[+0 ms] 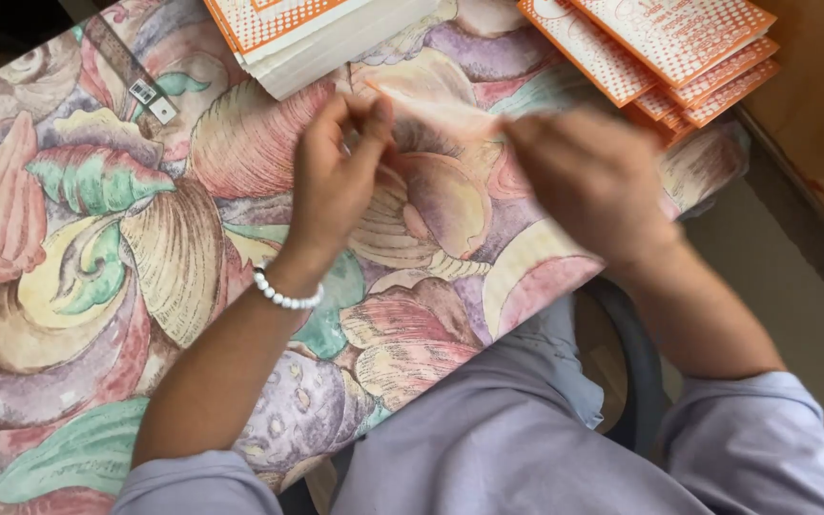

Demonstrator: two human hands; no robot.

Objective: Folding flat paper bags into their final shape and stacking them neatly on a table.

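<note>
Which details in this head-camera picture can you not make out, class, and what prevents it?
- Thin translucent sheet between the hands: motion blur hides its edges.
- Right hand: blurred, fingers indistinct.
- Stack of orange dotted white booklets: cut off by the top edge.
- Small grey tag on the floral tablecloth: too small.

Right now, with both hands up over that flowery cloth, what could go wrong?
1. The thin clear sheet pinched between the left hand and right hand looks flimsy; pulling apart too hard might tear or crease it.
2. The orange dotted booklets lie fanned at the table's corner, just beyond the right hand; a careless sweep could push them off the edge.
3. The right hand is blurred, so it seems to move fast, and the grip may slip.
</note>
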